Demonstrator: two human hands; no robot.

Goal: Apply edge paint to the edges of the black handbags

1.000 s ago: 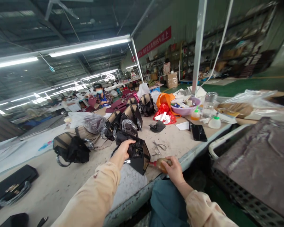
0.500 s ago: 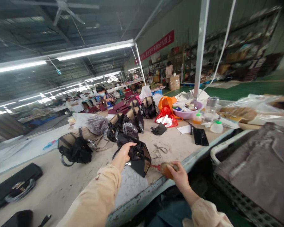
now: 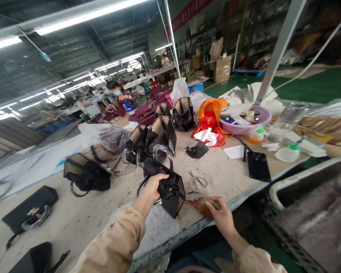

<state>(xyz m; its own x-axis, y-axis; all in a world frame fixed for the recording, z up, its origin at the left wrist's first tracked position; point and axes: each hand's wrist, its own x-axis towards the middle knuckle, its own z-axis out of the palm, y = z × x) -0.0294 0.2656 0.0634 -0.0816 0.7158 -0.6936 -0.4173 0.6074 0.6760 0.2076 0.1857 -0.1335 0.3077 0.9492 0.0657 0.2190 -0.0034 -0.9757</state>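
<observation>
My left hand [image 3: 152, 187] grips the top of a small black handbag [image 3: 170, 193] that stands near the table's front edge. My right hand [image 3: 222, 217] is closed round a brownish squeeze bottle [image 3: 203, 205] with a red nozzle. The nozzle points at the lower right side of the bag. Small scissors [image 3: 197, 182] lie on the table just behind the bottle.
Several more black and tan handbags [image 3: 156, 140] stand behind. A black phone [image 3: 258, 170], a purple basin [image 3: 246, 123], red and orange plastic bags [image 3: 208, 129] and small bottles sit to the right. Flat black bags [image 3: 30, 212] lie at left. Other workers sit at distant tables.
The camera has tilted down and come closer to the table. Both hands keep their grip and have hardly moved on the bag and bottle.
</observation>
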